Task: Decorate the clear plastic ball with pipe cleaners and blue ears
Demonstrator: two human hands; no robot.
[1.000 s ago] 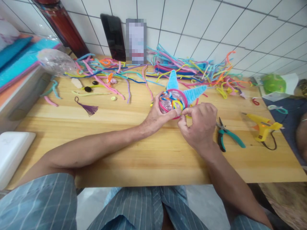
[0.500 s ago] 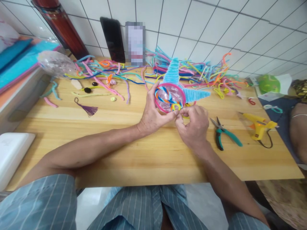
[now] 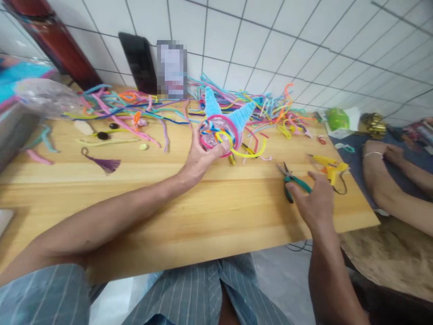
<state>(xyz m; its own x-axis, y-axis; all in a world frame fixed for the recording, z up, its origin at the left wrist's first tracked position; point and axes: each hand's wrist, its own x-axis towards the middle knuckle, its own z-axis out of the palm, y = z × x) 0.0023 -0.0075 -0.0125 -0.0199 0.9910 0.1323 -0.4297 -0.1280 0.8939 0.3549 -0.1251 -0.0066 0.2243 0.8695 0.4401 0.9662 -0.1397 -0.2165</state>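
My left hand [image 3: 198, 158] is closed around a round craft piece with a pink pipe-cleaner rim [image 3: 234, 126] and clear plastic inside. Two light-blue fuzzy cones [image 3: 241, 116] stick out from it. Blue, orange and yellow strands cross its face, and a yellow pipe cleaner [image 3: 250, 155] curves out to the right under my thumb. My right hand [image 3: 316, 198] is over the teal-and-black handles of the pliers [image 3: 287, 181], thumb and fingers apart. Whether the thumb touches a handle I cannot tell. The pliers lie on the table with their jaws parted.
A yellow glue gun [image 3: 329, 167] lies just beyond my right hand. Many pipe cleaners [image 3: 135, 106] are heaped along the tiled wall, near two phones [image 3: 138, 63]. A purple tassel [image 3: 104, 164] lies at left. Another person's arms [image 3: 382, 180] are at the right.
My right hand has let go of the yellow strand at the craft piece and moved right, to the pliers. My left hand still holds the piece. The view has swung right.
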